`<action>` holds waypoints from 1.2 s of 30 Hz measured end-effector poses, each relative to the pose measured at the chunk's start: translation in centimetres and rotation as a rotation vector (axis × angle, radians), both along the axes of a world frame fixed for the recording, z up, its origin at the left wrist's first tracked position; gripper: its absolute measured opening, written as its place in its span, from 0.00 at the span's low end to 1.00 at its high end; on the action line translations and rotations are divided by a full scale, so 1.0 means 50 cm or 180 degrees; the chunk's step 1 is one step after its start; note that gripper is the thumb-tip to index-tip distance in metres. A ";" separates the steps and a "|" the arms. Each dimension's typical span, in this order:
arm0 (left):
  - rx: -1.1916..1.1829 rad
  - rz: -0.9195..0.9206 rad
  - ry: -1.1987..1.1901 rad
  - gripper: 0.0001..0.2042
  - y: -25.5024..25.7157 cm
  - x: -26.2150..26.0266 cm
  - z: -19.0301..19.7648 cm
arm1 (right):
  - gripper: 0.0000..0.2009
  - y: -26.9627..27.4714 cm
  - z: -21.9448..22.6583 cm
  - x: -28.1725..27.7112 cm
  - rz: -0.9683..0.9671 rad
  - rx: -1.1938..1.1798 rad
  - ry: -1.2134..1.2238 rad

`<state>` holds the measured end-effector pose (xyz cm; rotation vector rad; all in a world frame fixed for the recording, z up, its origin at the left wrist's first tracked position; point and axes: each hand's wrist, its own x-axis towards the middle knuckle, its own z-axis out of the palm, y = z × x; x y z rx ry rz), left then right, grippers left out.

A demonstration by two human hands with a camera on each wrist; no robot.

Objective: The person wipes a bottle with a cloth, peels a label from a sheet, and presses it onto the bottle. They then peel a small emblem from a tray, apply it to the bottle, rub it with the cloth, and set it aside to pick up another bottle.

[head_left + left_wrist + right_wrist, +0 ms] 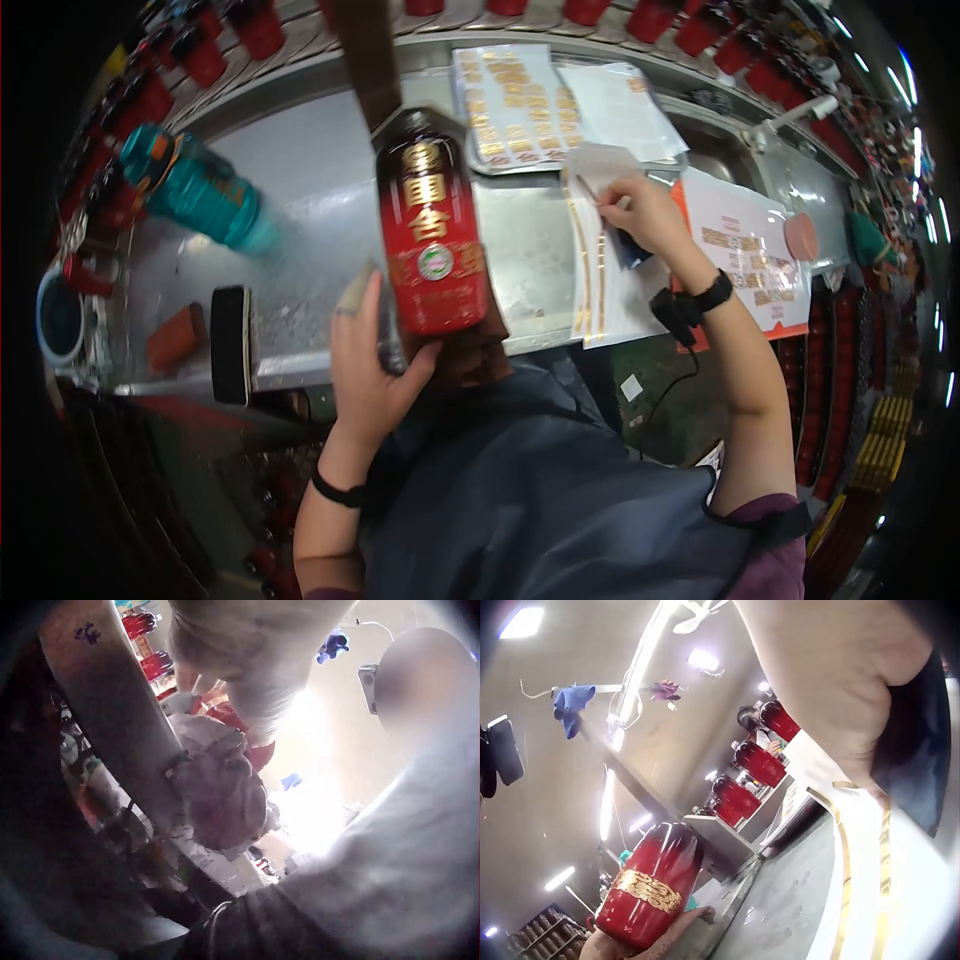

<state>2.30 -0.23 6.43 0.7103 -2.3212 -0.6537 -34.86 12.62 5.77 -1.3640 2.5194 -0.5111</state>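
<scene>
A red and black bottle [432, 220] with gold characters lies on a brown cloth [470, 355] at the bench's front edge. My left hand [370, 350] rests against its lower end, fingers extended and thumb at the base; a pale cover sits on one fingertip. In the right wrist view, the bottle [651, 889] shows a gold patterned band. My right hand [645, 215] pinches the end of a thin gold strip [587, 187] over a white sticker sheet [610, 310] with long gold strips. Under that palm is a dark blue piece [915, 746], partly hidden.
A teal water bottle [205, 190], a phone [231, 345] and a reddish-brown block [176, 338] lie on the metal bench at left. Gold-lettered sticker sheets [515, 105] lie behind, with another printed sheet [745, 250] and a pink round item [801, 237] at right. Red bottles line the back.
</scene>
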 end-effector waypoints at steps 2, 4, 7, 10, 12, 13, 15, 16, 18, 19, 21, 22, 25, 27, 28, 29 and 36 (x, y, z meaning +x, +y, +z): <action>0.0409 -0.0197 0.0216 0.36 -0.010 -0.010 -0.008 | 0.06 0.003 0.014 0.010 -0.0035 0.0192 -0.0393; 0.0618 -0.0235 0.0389 0.35 -0.018 -0.018 -0.006 | 0.08 0.003 0.021 0.018 -0.0125 -0.0227 -0.1482; 0.0733 -0.0388 0.0574 0.34 -0.021 -0.011 0.000 | 0.06 0.006 0.074 0.084 0.0045 -0.0549 -0.2792; 0.0357 -0.0458 0.0556 0.33 -0.027 -0.013 0.002 | 0.07 0.005 0.123 0.154 0.0376 -0.0308 -0.3169; 0.0036 -0.0386 0.0462 0.35 -0.027 -0.013 0.013 | 0.08 0.006 0.161 0.198 0.0584 0.0058 -0.3143; 0.0058 -0.0379 0.0455 0.35 -0.024 -0.010 0.025 | 0.08 0.006 0.173 0.225 0.0713 0.0053 -0.3048; -0.0276 -0.0360 0.0089 0.33 -0.019 0.000 0.057 | 0.08 0.000 0.193 0.263 0.1019 0.0208 -0.2929; -0.0262 -0.0362 0.0086 0.33 -0.015 0.007 0.069 | 0.07 -0.002 0.194 0.279 0.1356 0.0102 -0.2732; -0.0278 -0.0642 -0.0096 0.33 -0.004 0.024 0.091 | 0.07 -0.008 0.199 0.308 0.1860 -0.0171 -0.2473; -0.0062 -0.0740 -0.0118 0.31 0.002 0.027 0.102 | 0.07 -0.014 0.213 0.322 0.1855 0.0012 -0.2404; 0.0195 -0.0943 -0.0075 0.30 0.006 0.028 0.109 | 0.07 -0.020 0.207 0.341 0.1947 -0.0081 -0.2326; 0.0441 -0.1141 -0.0028 0.30 0.008 0.027 0.111 | 0.07 -0.024 0.205 0.350 0.2047 -0.0181 -0.2240; 0.0681 -0.1100 -0.0084 0.18 -0.002 0.030 0.110 | 0.05 -0.030 0.205 0.364 0.1939 -0.0210 -0.2189; 0.0881 -0.1075 -0.0070 0.08 -0.006 0.035 0.104 | 0.05 -0.032 0.206 0.367 0.1881 -0.0259 -0.2164; 0.0891 -0.1067 -0.0064 0.08 -0.007 0.036 0.101 | 0.04 -0.035 0.210 0.366 0.1728 -0.0134 -0.2106; 0.0892 -0.0993 -0.0041 0.06 -0.008 0.036 0.098 | 0.04 -0.037 0.213 0.365 0.1576 -0.0011 -0.2045; 0.0963 -0.0312 0.0233 0.03 -0.008 0.016 0.067 | 0.06 -0.051 0.191 0.346 0.0654 0.0071 -0.2764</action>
